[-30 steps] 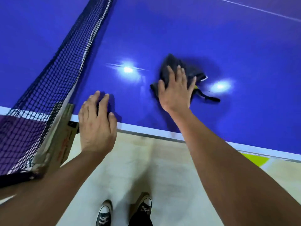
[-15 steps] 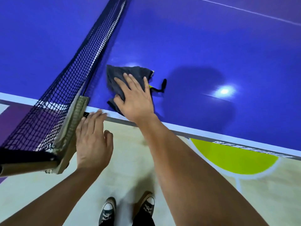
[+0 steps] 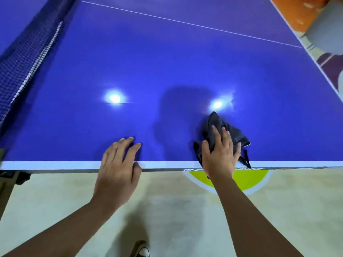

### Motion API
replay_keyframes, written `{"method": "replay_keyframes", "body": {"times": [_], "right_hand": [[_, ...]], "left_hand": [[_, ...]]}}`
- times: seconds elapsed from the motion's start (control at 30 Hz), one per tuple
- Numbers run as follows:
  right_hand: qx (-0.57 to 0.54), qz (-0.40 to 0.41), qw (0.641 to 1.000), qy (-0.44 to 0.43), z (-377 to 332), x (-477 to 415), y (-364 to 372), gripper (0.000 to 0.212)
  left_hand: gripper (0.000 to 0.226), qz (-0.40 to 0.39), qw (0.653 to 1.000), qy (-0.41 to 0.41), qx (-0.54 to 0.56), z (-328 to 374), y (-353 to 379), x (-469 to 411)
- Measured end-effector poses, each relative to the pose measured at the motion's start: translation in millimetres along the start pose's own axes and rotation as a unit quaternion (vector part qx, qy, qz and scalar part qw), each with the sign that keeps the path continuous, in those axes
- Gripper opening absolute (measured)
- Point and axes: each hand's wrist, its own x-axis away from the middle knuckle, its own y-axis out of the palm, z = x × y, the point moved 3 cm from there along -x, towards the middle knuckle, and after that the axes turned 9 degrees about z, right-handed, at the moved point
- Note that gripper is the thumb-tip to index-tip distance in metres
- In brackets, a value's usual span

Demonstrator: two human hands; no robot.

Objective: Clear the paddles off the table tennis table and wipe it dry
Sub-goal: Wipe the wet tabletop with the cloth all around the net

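Observation:
The blue table tennis table (image 3: 167, 67) fills the upper view, its white near edge running across the middle. A dark crumpled cloth (image 3: 217, 128) lies on the table close to that edge, right of centre. My right hand (image 3: 220, 153) presses flat on the cloth with fingers spread. My left hand (image 3: 118, 162) rests on the table edge to the left, fingers straight on the blue surface, holding nothing. No paddle is in view.
The dark net (image 3: 24, 49) runs along the left side. A white centre line (image 3: 185, 24) crosses the far table. Beige floor with a yellow-green marking (image 3: 246, 179) lies below the edge. The toe of a shoe (image 3: 141, 250) shows at the bottom.
My right hand has slid the cloth from beside the net rightward along the near edge. My left hand has moved from the net post onto the table edge. The view has shifted right.

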Motion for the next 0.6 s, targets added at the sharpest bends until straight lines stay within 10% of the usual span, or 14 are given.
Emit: {"method": "replay_keyframes", "body": {"times": [0.6], "right_hand": [[0.015, -0.056, 0.994, -0.097, -2.4, -123.3, 29.7, 0.073]], "left_hand": [[0.052, -0.097, 0.994, 0.027, -0.036, 63.1, 75.1, -155.5]]}}
